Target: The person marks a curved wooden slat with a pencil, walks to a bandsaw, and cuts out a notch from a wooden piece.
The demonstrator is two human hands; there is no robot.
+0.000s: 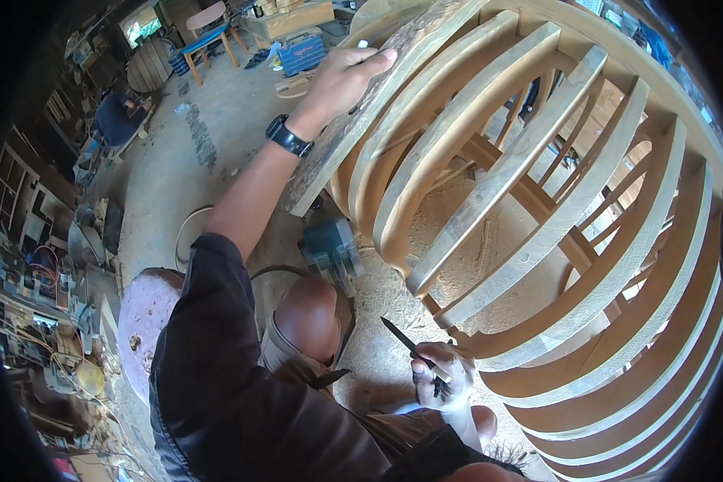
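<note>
- Large rounded frame of curved pale wooden slats [538,201]: fills the right half of the view, ribs bowed and spaced apart, grain rough.
- Left hand [341,76]: laid flat, fingers extended, on the frame's outermost weathered slat [353,128]; black wristwatch [287,136] on the wrist.
- Right hand [442,373]: closed around a slim dark pencil [410,347], near the frame's lower ribs.
- Green power tool [329,253]: lies on the sawdust-covered floor [394,305], beside the bent knee.

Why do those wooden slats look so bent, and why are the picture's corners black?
In the head view the fisheye lens bows straight edges toward the rim, so the slatted wooden frame looks more bent than it is, though its ribs are curved too; the black corners are the lens's round border. Daylight is bright and even; the left hand and the right hand with its pencil look sharp.
</note>
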